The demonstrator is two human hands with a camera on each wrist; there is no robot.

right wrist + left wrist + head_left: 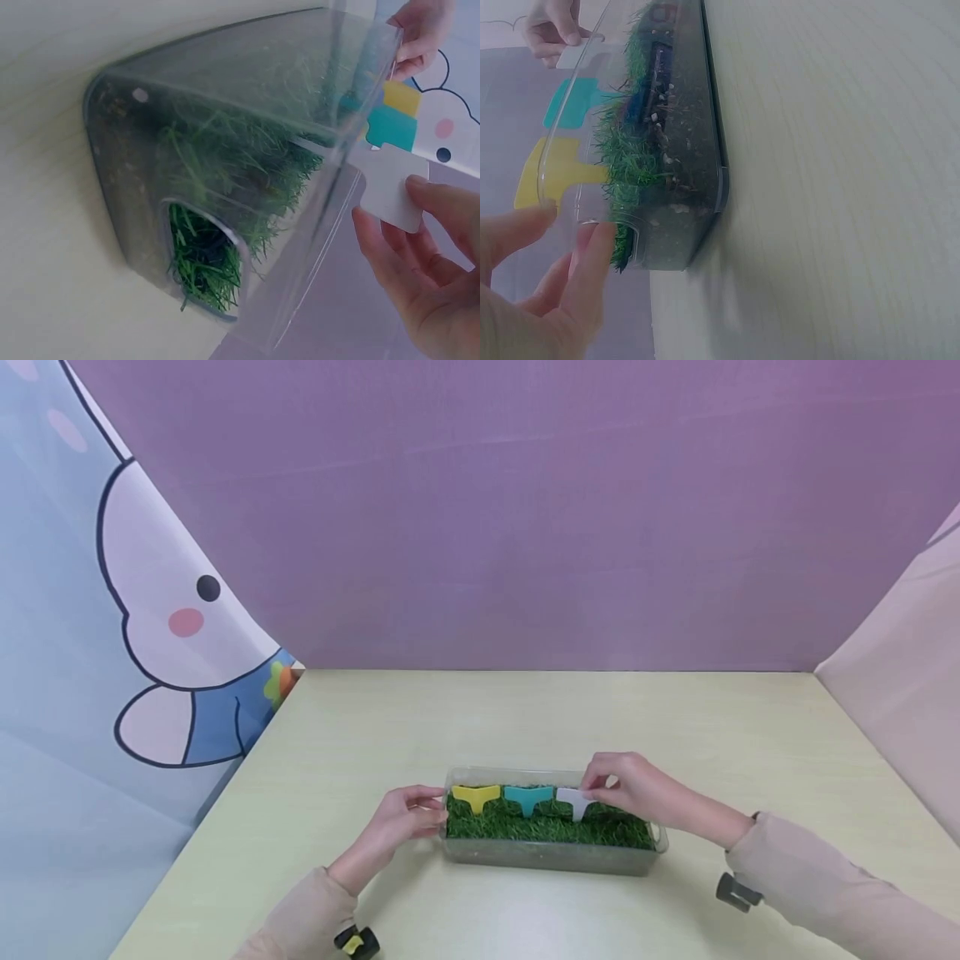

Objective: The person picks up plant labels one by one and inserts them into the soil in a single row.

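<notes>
A clear plastic bin point(551, 857) with green artificial grass point(517, 828) inside stands on the table. Three T-shaped plant labels are stuck in the grass in a row: yellow point(477, 797), teal point(528, 798) and white point(575, 800). My right hand point(628, 787) pinches the white label's top between thumb and fingers; its stem reaches down into the grass in the right wrist view. At the bin's left end, my left hand point(401, 818) grips the wall, with fingers point(592, 277) at the handle cutout and the thumb by the rim.
The pale wooden table point(360, 718) extends around the bin. Behind it hangs a purple cloth point(525, 527), with a cartoon-printed cloth point(172, 568) at the left and a pale one point(911, 677) at the right. Another handle cutout point(206, 259) opens in the bin's right end.
</notes>
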